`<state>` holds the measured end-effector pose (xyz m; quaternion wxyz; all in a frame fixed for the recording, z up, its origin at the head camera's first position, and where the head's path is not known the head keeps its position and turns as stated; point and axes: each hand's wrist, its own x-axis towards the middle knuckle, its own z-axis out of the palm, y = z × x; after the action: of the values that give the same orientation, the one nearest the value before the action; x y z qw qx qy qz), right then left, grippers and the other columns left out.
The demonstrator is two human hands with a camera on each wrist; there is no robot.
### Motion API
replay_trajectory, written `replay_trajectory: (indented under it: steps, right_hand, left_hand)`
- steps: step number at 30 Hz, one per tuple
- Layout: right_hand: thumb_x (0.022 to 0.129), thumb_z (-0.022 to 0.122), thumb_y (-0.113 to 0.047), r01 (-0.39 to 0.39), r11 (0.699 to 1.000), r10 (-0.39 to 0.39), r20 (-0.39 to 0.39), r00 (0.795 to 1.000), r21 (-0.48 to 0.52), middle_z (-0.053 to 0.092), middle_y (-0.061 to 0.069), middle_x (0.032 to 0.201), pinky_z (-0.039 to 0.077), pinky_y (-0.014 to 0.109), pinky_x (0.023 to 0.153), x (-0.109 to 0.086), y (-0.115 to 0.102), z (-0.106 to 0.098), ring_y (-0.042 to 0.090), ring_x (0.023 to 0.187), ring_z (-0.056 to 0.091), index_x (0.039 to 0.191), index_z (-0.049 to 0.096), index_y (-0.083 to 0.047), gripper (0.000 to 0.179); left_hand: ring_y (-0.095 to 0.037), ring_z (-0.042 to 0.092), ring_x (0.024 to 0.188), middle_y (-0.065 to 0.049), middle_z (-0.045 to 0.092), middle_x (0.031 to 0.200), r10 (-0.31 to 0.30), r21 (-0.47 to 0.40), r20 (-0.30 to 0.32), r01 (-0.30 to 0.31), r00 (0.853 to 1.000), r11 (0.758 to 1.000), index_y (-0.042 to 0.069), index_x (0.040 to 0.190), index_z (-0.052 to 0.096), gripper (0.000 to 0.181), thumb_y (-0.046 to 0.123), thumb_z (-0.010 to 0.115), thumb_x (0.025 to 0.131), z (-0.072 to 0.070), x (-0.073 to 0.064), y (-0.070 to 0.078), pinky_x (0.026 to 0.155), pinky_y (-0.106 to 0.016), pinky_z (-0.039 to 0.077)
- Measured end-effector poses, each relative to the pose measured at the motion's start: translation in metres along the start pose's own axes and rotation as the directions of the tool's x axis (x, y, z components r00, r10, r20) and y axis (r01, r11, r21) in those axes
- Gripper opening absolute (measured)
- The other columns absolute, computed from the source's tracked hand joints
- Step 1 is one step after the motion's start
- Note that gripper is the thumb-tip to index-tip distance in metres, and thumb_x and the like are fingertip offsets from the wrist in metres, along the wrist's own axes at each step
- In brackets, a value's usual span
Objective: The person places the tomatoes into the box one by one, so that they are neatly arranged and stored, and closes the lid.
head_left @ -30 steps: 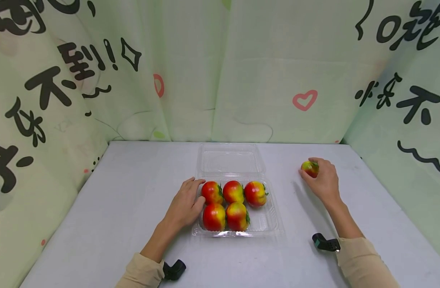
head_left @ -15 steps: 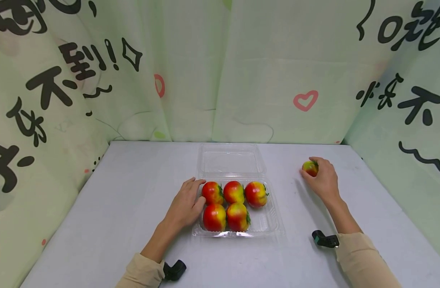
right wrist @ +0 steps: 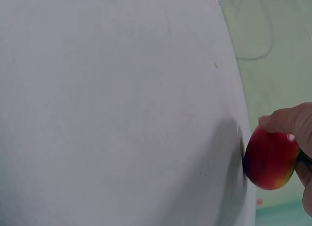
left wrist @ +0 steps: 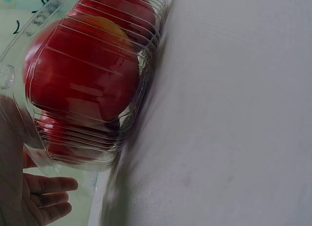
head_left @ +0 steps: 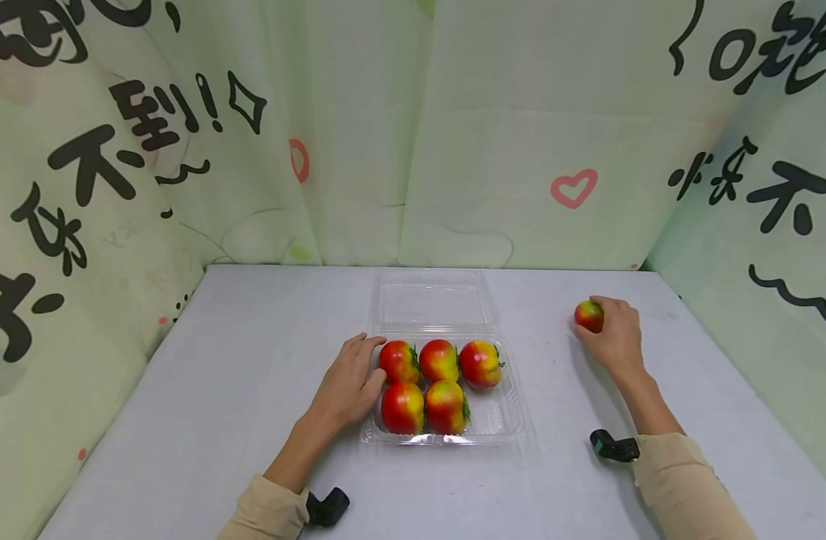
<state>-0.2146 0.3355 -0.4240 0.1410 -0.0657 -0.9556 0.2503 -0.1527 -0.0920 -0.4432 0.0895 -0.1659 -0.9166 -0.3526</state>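
Note:
Several red-and-yellow fruits with green leafy stems sit in a clear plastic clamshell box, in two rows. My left hand rests against the box's left edge, thumb and forefinger touching the rim. In the left wrist view, the other left-hand fingers extend loosely past the box's wall. To the right of the box, my right hand pinches one similar fruit between thumb and fingers. The right wrist view shows this fruit at the table surface, its green stem end partly hidden by the hand.
The box's clear lid lies folded back toward the table's far edge. At the front right of the box is an unfilled spot. A white table lies beneath, with a printed curtain around it.
My right hand has shifted slightly right with the fruit, and the fruit has turned so more red shows. The left hand and the box have stayed put.

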Motion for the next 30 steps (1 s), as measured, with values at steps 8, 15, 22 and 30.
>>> replay_trajectory:
  steps: [8,15,22,30]
  right_hand:
    - [0.090,0.071,-0.002,0.003,1.000,-0.003,-0.018,1.000,0.004,0.043,0.037,0.140,0.041,0.069,0.105,-0.0017,0.0020,-0.0004,0.053,0.130,0.036,0.141,0.047,0.009,0.057]
    - [0.089,0.071,-0.001,0.018,1.000,-0.018,-0.023,1.000,-0.013,0.045,0.036,0.138,0.043,0.069,0.104,-0.0010,0.0025,-0.0012,0.053,0.129,0.037,0.140,0.049,0.009,0.056]
    - [0.089,0.073,-0.003,0.020,0.999,-0.021,-0.032,0.999,-0.037,0.047,0.037,0.136,0.044,0.069,0.103,-0.0010,0.0051,-0.0016,0.052,0.128,0.039,0.138,0.048,0.010,0.056]
    - [0.089,0.072,-0.004,0.057,0.998,-0.059,-0.062,0.996,-0.025,0.048,0.036,0.135,0.042,0.069,0.104,-0.0028,0.0035,-0.0045,0.052,0.126,0.040,0.137,0.049,0.011,0.056]
  left_hand:
    - [-0.036,0.045,0.142,-0.017,0.059,0.143,-0.001,0.005,-0.004,0.001,1.000,1.000,0.002,0.138,0.057,0.052,0.019,0.054,0.089,-0.0003,-0.0006,-0.0008,0.112,-0.059,0.041]
    - [-0.036,0.044,0.143,-0.017,0.058,0.144,-0.008,0.004,0.006,0.008,1.000,1.000,0.003,0.139,0.057,0.052,0.020,0.054,0.090,-0.0001,-0.0008,-0.0008,0.112,-0.059,0.041]
    - [-0.036,0.044,0.142,-0.017,0.058,0.143,0.003,0.000,0.010,-0.003,1.000,1.000,0.003,0.138,0.057,0.052,0.020,0.053,0.090,-0.0005,0.0002,0.0003,0.113,-0.059,0.040]
    - [-0.037,0.045,0.142,-0.018,0.059,0.143,0.002,0.003,0.002,-0.002,1.000,1.000,0.002,0.138,0.058,0.051,0.021,0.053,0.090,-0.0010,-0.0003,0.0011,0.113,-0.058,0.040]
